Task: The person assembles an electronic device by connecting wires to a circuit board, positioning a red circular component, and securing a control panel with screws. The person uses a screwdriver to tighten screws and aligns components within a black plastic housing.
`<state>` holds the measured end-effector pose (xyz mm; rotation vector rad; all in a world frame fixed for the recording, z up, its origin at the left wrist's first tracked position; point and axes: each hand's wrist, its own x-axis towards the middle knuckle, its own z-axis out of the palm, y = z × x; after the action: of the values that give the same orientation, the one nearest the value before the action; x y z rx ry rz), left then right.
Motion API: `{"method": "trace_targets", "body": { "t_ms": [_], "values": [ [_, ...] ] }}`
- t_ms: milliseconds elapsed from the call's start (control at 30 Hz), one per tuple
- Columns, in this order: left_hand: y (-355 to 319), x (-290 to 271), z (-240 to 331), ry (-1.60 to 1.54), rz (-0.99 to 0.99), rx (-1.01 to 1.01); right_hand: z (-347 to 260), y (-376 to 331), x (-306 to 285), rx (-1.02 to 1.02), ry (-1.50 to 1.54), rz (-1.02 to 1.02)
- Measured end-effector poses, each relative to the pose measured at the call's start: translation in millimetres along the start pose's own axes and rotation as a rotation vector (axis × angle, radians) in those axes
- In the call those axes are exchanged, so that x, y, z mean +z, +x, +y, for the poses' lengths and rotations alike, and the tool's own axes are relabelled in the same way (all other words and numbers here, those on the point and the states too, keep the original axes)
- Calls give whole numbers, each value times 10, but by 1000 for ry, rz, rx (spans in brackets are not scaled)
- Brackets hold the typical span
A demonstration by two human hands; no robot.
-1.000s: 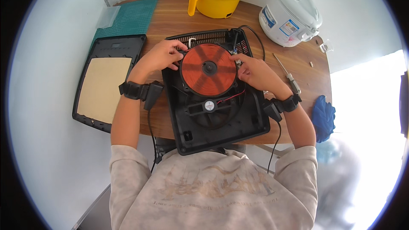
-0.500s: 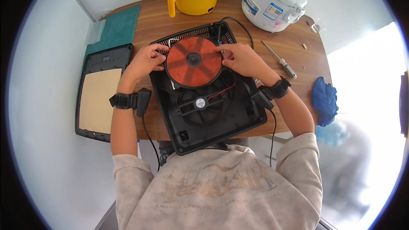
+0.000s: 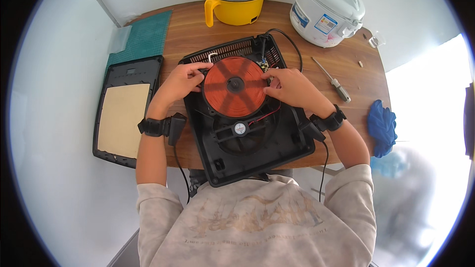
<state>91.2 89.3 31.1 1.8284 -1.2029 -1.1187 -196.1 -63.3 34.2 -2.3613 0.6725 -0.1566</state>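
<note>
A flat round copper coil (image 3: 232, 103) with dark spokes lies over the upper part of an opened black induction cooker base (image 3: 269, 163). My left hand (image 3: 184, 81) grips its left rim, index finger stretched along the upper edge and thumb lower down. At the right rim my right hand (image 3: 292, 88) is closed, fingertips pressed to the coil's edge. Below the coil sits a black fan with a round hub (image 3: 240, 128), and a thin red wire (image 3: 267, 113) runs to it. Part of a circuit board (image 3: 263, 64) shows beside the coil; the rest is hidden.
The black cover panel (image 3: 122, 118) lies at left near a green cutting mat (image 3: 148, 34). At the back stand a yellow pot (image 3: 240, 10) and a white rice cooker (image 3: 321, 17). A screwdriver (image 3: 339, 89) and a blue cloth (image 3: 382, 127) lie at right.
The whole view has shifted, so everything sits lower and further right. Between my hands, the coil has slid slightly toward me, covering more of the fan.
</note>
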Motion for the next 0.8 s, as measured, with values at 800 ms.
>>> {"method": "trace_targets", "body": {
  "t_ms": [800],
  "values": [
    [-38,51,125,-66,3,-136,-33,355,-202,0,19,-159]
  ]
}}
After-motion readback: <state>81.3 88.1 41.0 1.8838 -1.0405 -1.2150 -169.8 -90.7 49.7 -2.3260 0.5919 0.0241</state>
